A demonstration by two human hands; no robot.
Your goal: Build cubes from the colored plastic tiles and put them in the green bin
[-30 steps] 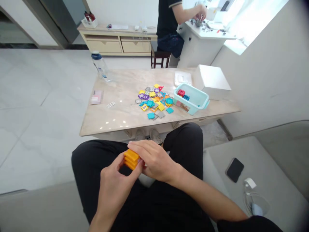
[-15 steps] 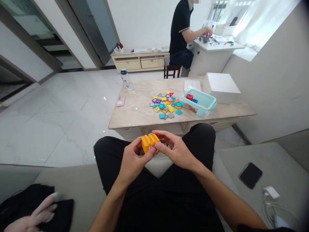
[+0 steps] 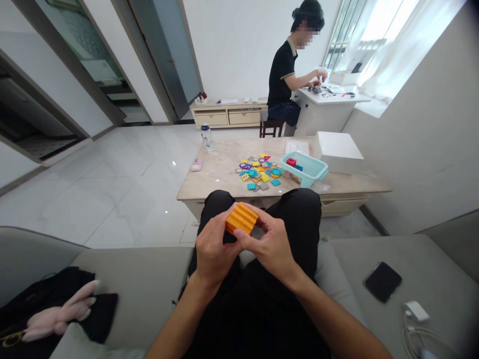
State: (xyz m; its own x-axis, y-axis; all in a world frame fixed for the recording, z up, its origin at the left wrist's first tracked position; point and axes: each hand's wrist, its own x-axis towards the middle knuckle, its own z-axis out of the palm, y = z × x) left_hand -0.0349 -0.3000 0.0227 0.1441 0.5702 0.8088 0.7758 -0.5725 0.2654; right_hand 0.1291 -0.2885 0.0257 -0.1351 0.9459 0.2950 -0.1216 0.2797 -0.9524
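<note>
Between my two hands, above my lap, is an orange ridged toy block (image 3: 242, 218), its grooved face turned up. My left hand (image 3: 215, 247) grips its left side with thumb and fingers. My right hand (image 3: 267, 244) wraps the right side, its thumb across the near edge. The block's underside is hidden by the fingers. Beyond my knees, a pile of colourful notched tiles (image 3: 258, 169) lies on the marble-topped table (image 3: 209, 187). A light-blue plastic basket (image 3: 312, 177) beside it contains red blocks (image 3: 291, 162) and blue blocks (image 3: 298, 168).
A white box (image 3: 339, 149) stands at the table's right, a water bottle (image 3: 205, 137) at its far left. A phone (image 3: 382, 281) and a charger (image 3: 416, 311) rest on the sofa (image 3: 149, 289). Across the room, another person (image 3: 284, 75) handles small parts at a white desk (image 3: 333, 112).
The orange block has been turned, so its ridged face shows and the white label no longer does. My left knee has moved inward. The view has tilted up.
</note>
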